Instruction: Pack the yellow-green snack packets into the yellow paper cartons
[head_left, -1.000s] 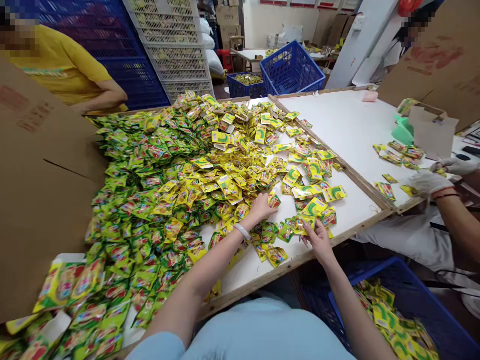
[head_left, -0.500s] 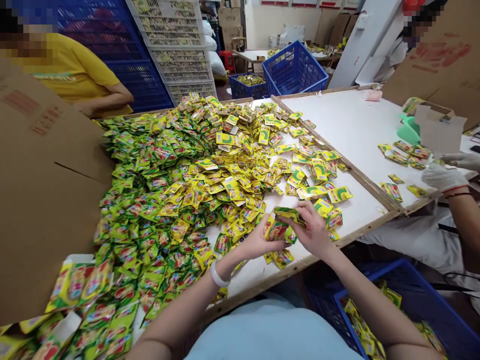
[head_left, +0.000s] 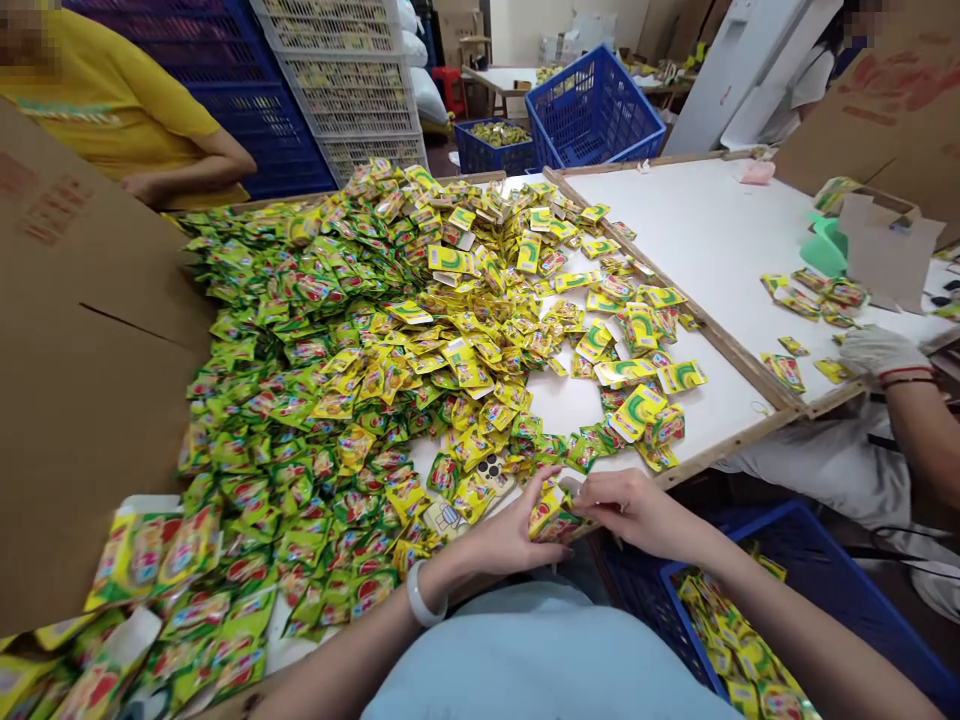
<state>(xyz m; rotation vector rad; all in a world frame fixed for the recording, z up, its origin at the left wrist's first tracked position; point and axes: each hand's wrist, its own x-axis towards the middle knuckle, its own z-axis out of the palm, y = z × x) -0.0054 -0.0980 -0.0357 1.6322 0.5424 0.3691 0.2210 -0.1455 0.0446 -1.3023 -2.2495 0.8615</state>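
Near the table's front edge, my left hand (head_left: 517, 530) is wrapped round a small yellow and green box (head_left: 551, 515) with red pictures on it. My right hand (head_left: 630, 508) is closed at the box's right end, its fingertips against the raised white flap; whether a packet is between those fingers cannot be made out. Beyond both hands, green packets (head_left: 581, 447) lie in a curved row on the white table. A big heap of green and yellow packets (head_left: 315, 300) spreads to the left. A phone (head_left: 491, 472) lies partly under packets beside my left hand.
A blue crate (head_left: 817, 560) with yellow packets stands below the table at the right. Cardboard (head_left: 97, 380) rises at the left. A wooden strip (head_left: 720, 345) divides the table. A gloved hand (head_left: 885, 352) of another person and a person in yellow (head_left: 127, 100) are nearby.
Both hands have moved down and nearer my body with the box. The packet pile that my right hand held is no longer visible there. The curved row of green packets now shows beyond the hands.
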